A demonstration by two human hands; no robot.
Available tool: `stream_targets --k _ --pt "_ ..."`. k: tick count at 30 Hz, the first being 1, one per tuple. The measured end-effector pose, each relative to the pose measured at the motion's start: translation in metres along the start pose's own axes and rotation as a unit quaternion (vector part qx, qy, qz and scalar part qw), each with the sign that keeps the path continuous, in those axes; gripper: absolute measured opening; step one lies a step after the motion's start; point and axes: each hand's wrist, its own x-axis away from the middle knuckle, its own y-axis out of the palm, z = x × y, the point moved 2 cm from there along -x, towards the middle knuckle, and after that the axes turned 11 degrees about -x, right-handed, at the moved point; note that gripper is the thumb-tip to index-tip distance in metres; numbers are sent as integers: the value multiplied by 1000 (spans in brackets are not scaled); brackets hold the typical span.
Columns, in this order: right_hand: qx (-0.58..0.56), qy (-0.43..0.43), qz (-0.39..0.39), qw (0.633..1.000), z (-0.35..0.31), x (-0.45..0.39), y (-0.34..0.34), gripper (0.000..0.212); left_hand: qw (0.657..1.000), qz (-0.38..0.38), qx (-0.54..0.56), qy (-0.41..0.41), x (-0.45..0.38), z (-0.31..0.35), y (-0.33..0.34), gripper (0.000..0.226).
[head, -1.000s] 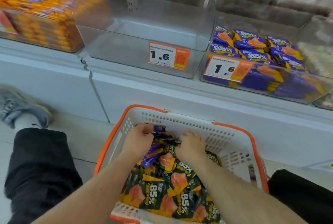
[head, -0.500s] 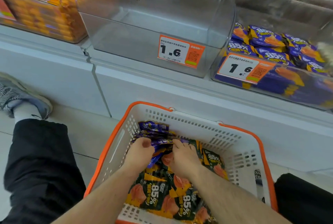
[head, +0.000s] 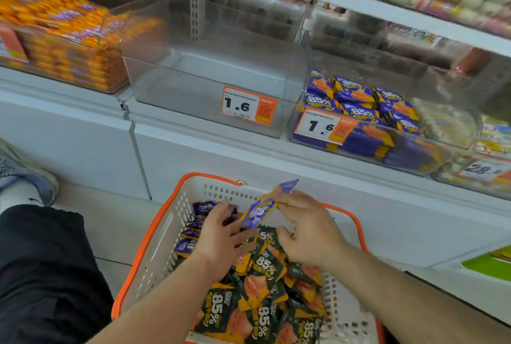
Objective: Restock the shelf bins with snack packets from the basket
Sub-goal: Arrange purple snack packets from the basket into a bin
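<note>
Fingertips [head: 279, 200] of the right hand [head: 309, 230] pinch a purple snack packet [head: 261, 205] near its middle, holding it tilted above the basket [head: 166, 233] — one end points up toward the shelf, the other down toward the left hand [head: 221, 236]. That left hand lies with its fingers spread and fairly straight over the heap, its fingertips just beside the packet's lower end (whether they touch it is hard to tell).

Under both hands the white basket with its orange rim holds dark green packets [head: 260, 288] marked 85%, with more purple packets [head: 193, 233] against its left wall. On the shelf above stands a clear bin [head: 215, 72] with a 1.6 price tag [head: 249, 105]; to its right another bin [head: 367, 133] holds purple packets, and to its left sits a bin of orange packets [head: 60, 39]. A dark trouser leg [head: 41, 274] and a grey shoe [head: 19, 169] show at the far left.
</note>
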Motion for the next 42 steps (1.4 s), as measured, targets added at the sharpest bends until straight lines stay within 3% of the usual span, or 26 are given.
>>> stream_targets --k 2,4,7,9,12,15,17,23,27,32,36,39,42 --pt "14 -29 8 999 -4 5 -7 52 996 -24 79 -34 4 6 11 39" --pt "19 -53 11 998 -7 10 -9 51 998 -41 36 -19 8 10 23 37" --pt "46 -78 14 996 -14 18 -18 43 998 30 1 53 8 19 29 48" --pt "78 -91 32 992 -20 21 -29 30 986 88 -76 123 14 33 29 54" --pt "89 -107 71 988 -26 21 -52 23 929 107 -276 221 29 62 36 59" --pt "102 -94 55 989 -26 9 -74 39 874 44 -398 277 46 93 56 59" --pt "105 -66 36 992 -26 1 -83 55 856 -6 -432 283 53 108 73 57" --pt "94 -12 66 993 -24 -3 -86 82 856 -92 -432 268 59 130 116 48" --pt "87 11 126 988 -20 -4 -91 85 860 -144 -423 247 57 140 134 39" --pt "79 -4 205 976 -11 -21 -110 82 824 -16 -426 373 48 176 170 4" --pt "81 -24 308 948 0 -49 -144 71 732 138 -471 472 24 221 188 21" --pt "49 67 335 939 20 -79 -174 69 705 124 -549 432 -5 232 189 42" --pt "-14 227 271 935 46 -116 -197 59 650 115 -644 387 -27 221 182 46"
